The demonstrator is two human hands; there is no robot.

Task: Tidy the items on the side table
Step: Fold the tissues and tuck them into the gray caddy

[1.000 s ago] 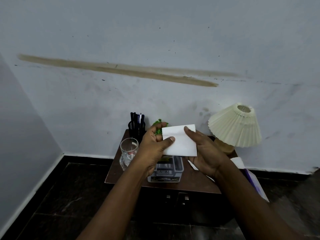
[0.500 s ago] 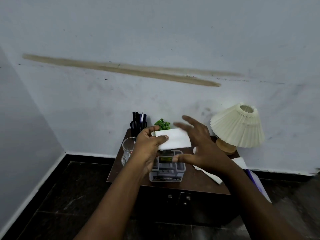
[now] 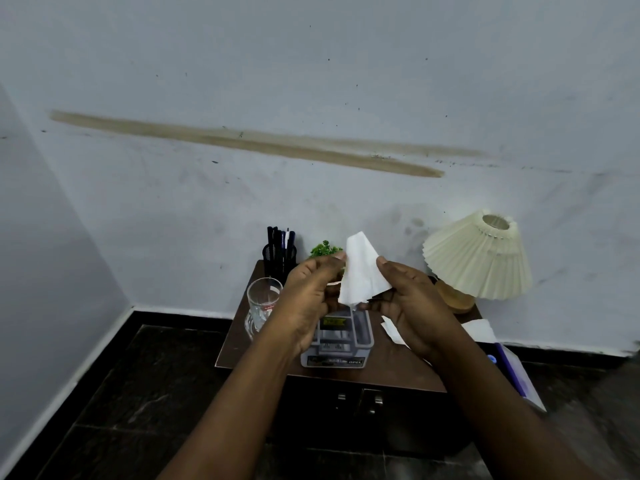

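Observation:
Above the brown side table [image 3: 239, 344], both my hands hold a white tissue [image 3: 362, 271], folded and standing on end. My left hand [image 3: 308, 292] pinches its left edge at the top. My right hand [image 3: 408, 299] grips its right side and lower corner. Under my hands sits a grey box [image 3: 346, 344] with compartments. Other white tissues [image 3: 479, 330] lie on the table at the right, partly hidden by my right forearm.
An empty glass [image 3: 263, 303] stands at the table's left. Behind it are a black pen holder [image 3: 280, 254] with several pens and a small green plant [image 3: 323, 249]. A pleated cream lamp [image 3: 479, 259] stands at the right. A blue-and-white object [image 3: 516, 375] leans beside the table.
My right hand, open half a second ago, has closed on the tissue again. The tissue has turned from lying flat and wide to standing narrow and upright between both hands.

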